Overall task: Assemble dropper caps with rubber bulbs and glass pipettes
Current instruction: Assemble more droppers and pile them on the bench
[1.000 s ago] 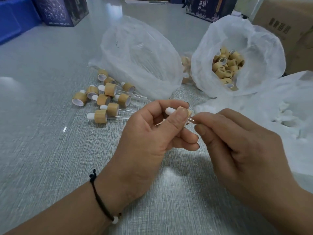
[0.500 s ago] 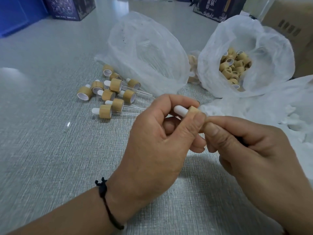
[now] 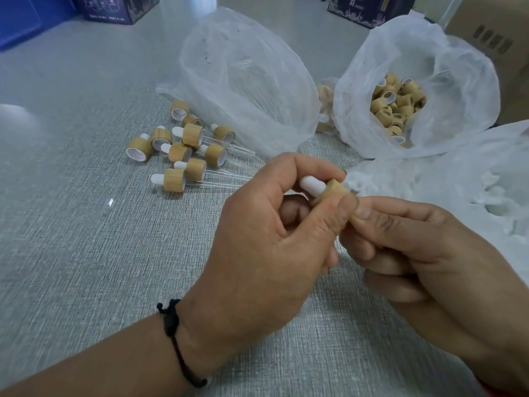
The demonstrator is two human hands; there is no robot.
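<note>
Pipette hidden inside right hand beside cap.

Both forearms reach in from below, hands meeting mid-air. The left hand curls, thumb and forefinger pinching together. The right hand curls too, its fingertips touching the left thumb.

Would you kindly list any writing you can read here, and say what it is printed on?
Dark box, far left: pale print along the bottom, too small to read.
Dark box, far right: ornate print, cut off, unreadable.
Cardboard carton: dark blurred characters, unreadable.
Nothing else carries text.
</note>
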